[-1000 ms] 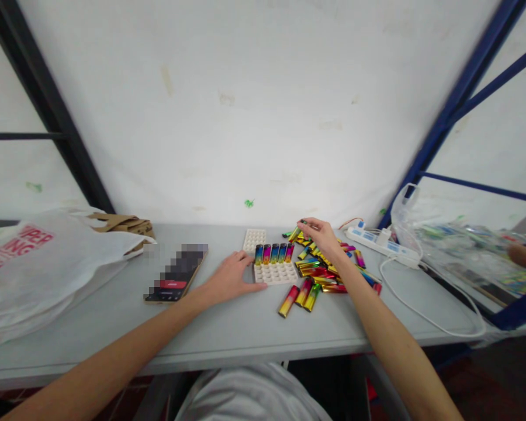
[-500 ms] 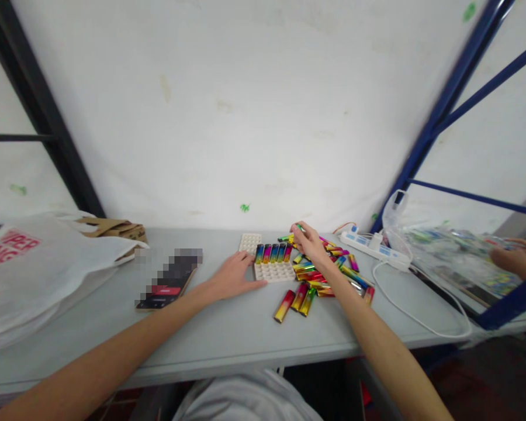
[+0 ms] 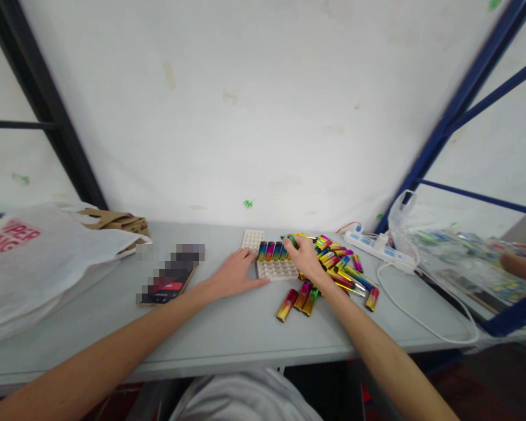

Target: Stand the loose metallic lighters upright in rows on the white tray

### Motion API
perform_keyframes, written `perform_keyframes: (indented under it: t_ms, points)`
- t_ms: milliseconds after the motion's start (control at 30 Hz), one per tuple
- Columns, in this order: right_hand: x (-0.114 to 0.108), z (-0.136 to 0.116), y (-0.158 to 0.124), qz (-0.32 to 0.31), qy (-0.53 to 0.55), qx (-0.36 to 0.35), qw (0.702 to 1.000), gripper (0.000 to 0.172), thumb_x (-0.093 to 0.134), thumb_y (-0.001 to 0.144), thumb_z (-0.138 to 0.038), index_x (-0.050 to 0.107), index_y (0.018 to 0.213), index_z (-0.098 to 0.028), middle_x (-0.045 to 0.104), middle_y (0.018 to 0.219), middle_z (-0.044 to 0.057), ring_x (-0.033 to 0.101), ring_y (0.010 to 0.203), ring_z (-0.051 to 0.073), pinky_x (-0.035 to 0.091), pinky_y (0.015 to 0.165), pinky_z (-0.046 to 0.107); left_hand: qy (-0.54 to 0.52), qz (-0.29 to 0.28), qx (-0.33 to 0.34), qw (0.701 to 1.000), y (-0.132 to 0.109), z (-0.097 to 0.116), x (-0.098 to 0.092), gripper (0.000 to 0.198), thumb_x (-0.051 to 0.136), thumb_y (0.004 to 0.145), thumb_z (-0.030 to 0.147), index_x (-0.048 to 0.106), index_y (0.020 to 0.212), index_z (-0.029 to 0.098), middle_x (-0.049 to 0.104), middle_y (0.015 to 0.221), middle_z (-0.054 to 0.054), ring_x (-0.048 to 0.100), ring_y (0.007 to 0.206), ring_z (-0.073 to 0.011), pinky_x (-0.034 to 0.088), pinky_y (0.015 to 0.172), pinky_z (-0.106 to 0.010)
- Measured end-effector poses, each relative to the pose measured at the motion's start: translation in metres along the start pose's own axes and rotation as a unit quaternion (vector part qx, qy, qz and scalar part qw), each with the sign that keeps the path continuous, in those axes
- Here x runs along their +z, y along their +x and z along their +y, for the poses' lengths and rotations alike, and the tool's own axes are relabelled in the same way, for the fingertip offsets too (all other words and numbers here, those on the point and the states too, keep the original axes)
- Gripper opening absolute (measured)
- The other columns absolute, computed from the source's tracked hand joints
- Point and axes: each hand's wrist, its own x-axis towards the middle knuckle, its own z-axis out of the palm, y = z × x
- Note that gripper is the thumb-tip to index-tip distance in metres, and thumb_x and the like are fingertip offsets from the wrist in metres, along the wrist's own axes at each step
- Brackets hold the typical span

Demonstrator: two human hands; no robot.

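Observation:
A white tray with round holes [image 3: 277, 269] lies on the grey table [image 3: 228, 327], with a row of several rainbow-coloured lighters [image 3: 272, 251] standing along its far edge. My left hand [image 3: 233, 274] rests flat and open against the tray's left side. My right hand [image 3: 301, 256] is closed on one lighter [image 3: 290, 238] at the right end of that row. A heap of loose lighters [image 3: 337, 266] lies right of the tray, and three more [image 3: 298, 296] lie just in front of it.
A second holed tray [image 3: 253, 239] lies behind the first. A phone [image 3: 166, 282], a white plastic bag [image 3: 39, 257] and brown cardboard [image 3: 116, 221] sit at left. A white power strip [image 3: 377, 247] with its cable and a clear bag [image 3: 456, 257] are at right, where another person's hand [image 3: 519, 263] shows.
My right hand has come left from the heap to the right end of the row on the tray, carrying a lighter. My left hand stays at the tray.

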Motion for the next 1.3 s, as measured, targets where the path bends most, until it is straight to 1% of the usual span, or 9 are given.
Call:
perform_keyframes:
  t_ms: [133,233,367,500,667,833,967,1100,1300]
  points:
    - [-0.001,0.007,0.0,-0.028,-0.005,-0.008,1.0,0.046,0.045,0.093,-0.053,0.036,0.059,-0.022,0.031,0.057,-0.004,0.034,0.058,0.012,0.025,0.058,0.027,0.004,-0.005,0.001,1.0,0.0,-0.002,0.001,0.053,0.067,0.083,0.066,0.063,0.108,0.019,0.064,0.111,-0.012,0.062,0.107,-0.0314,0.051,0.096,-0.044]
    - [-0.001,0.009,0.001,-0.04,-0.015,-0.014,0.999,0.043,0.046,0.092,-0.049,0.038,0.06,-0.022,0.033,0.057,-0.004,0.035,0.058,0.012,0.026,0.058,0.027,0.006,-0.008,0.001,1.0,0.0,-0.001,0.0,0.052,0.067,0.083,0.065,0.063,0.109,0.02,0.064,0.112,-0.012,0.061,0.108,-0.0313,0.05,0.097,-0.044]
    - [-0.002,0.007,0.001,-0.056,-0.019,-0.039,0.997,0.034,0.045,0.093,-0.04,0.043,0.065,-0.021,0.04,0.059,-0.004,0.041,0.061,0.013,0.029,0.061,0.027,0.003,-0.01,-0.006,1.0,0.0,0.001,-0.002,0.051,0.068,0.083,0.065,0.064,0.107,0.02,0.064,0.111,-0.013,0.062,0.107,-0.0316,0.051,0.095,-0.044]
    - [-0.004,0.001,-0.002,-0.078,-0.041,-0.069,0.994,0.033,0.048,0.099,-0.043,0.052,0.076,-0.021,0.048,0.062,-0.004,0.046,0.063,0.014,0.032,0.064,0.026,0.0,-0.001,-0.003,1.0,-0.001,0.0,-0.001,0.05,0.069,0.082,0.065,0.064,0.106,0.021,0.064,0.108,-0.012,0.062,0.104,-0.0312,0.051,0.093,-0.044]
    - [-0.008,-0.006,-0.005,-0.156,-0.034,-0.105,0.982,0.032,0.042,0.105,-0.047,0.054,0.089,-0.022,0.057,0.073,-0.002,0.053,0.07,0.016,0.036,0.067,0.026,-0.003,0.007,0.008,1.0,-0.002,-0.002,0.001,0.05,0.068,0.083,0.065,0.064,0.109,0.022,0.064,0.111,-0.012,0.061,0.106,-0.0304,0.05,0.095,-0.044]
    - [-0.005,-0.005,-0.006,-0.192,-0.062,-0.191,0.961,0.041,0.043,0.105,-0.05,0.054,0.078,-0.021,0.06,0.079,0.003,0.051,0.072,0.016,0.036,0.07,0.027,-0.003,-0.001,0.007,1.0,-0.002,-0.002,0.001,0.055,0.067,0.085,0.066,0.064,0.114,0.02,0.064,0.116,-0.013,0.06,0.111,-0.031,0.049,0.099,-0.044]
    - [0.002,0.0,-0.005,-0.204,-0.069,-0.157,0.964,0.045,0.049,0.102,-0.054,0.053,0.072,-0.02,0.054,0.064,-0.002,0.044,0.058,0.013,0.031,0.061,0.026,0.001,-0.007,0.007,1.0,-0.002,-0.003,0.001,0.062,0.063,0.085,0.071,0.063,0.117,0.017,0.063,0.116,-0.014,0.059,0.112,-0.0321,0.048,0.099,-0.045]
    - [0.005,0.004,-0.004,-0.164,-0.065,-0.137,0.975,0.043,0.05,0.102,-0.052,0.055,0.073,-0.021,0.054,0.06,-0.002,0.046,0.056,0.014,0.029,0.059,0.026,0.015,-0.017,0.005,1.0,-0.002,-0.005,0.001,0.06,0.065,0.085,0.069,0.063,0.115,0.017,0.063,0.116,-0.014,0.059,0.111,-0.0321,0.049,0.098,-0.045]
    - [0.005,0.002,-0.005,-0.204,-0.073,-0.147,0.965,0.025,0.052,0.104,-0.037,0.067,0.096,-0.018,0.072,0.083,0.004,0.062,0.071,0.016,0.039,0.067,0.025,0.008,-0.008,0.018,1.0,-0.001,-0.006,0.001,0.06,0.063,0.086,0.07,0.063,0.119,0.019,0.064,0.113,-0.011,0.06,0.108,-0.03,0.049,0.095,-0.043]
